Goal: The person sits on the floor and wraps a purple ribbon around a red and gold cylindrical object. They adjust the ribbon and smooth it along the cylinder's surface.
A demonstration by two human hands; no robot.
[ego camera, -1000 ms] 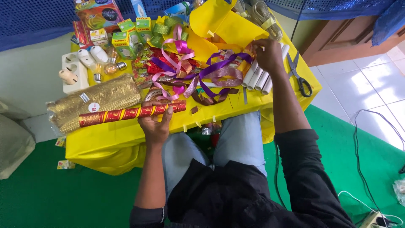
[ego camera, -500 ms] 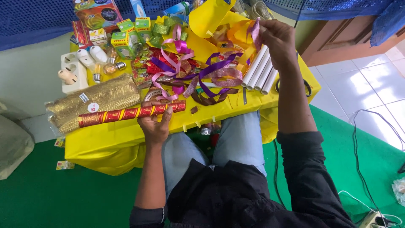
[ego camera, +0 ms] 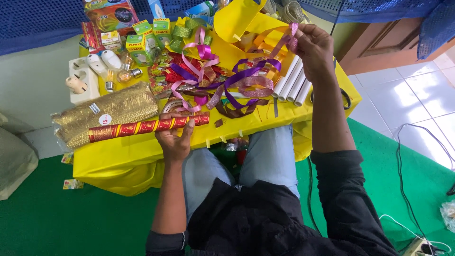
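Head view, starting at the far left of the frame: a white socket strip (ego camera: 84,78) sits beside loose light bulbs (ego camera: 110,64) on the yellow table (ego camera: 137,156), with small green and yellow boxes (ego camera: 148,40) above them. Below those lies a packet of gold trim (ego camera: 106,116), and just under it a red and gold roll of wrapping paper (ego camera: 147,126) stretches toward the middle. The left hand (ego camera: 174,140) rests on the right end of that roll, fingers laid flat over it and not closed around it, pinning it to the table. In the centre is a tangle of purple, pink and brown ribbons (ego camera: 232,85) over red wrappers. To the upper right, the right hand (ego camera: 313,50) is raised above the table, thumb and fingertips pinched on a pink ribbon strand (ego camera: 288,39) whose tail runs down into the tangle. White paper rolls (ego camera: 291,85) lie beneath it, and scissors (ego camera: 345,97) show partly behind the forearm. A likely risk: the held strand is looped through the others, so lifting it further could drag the whole knot along, tighten it, or nudge the white rolls off the table's right edge.
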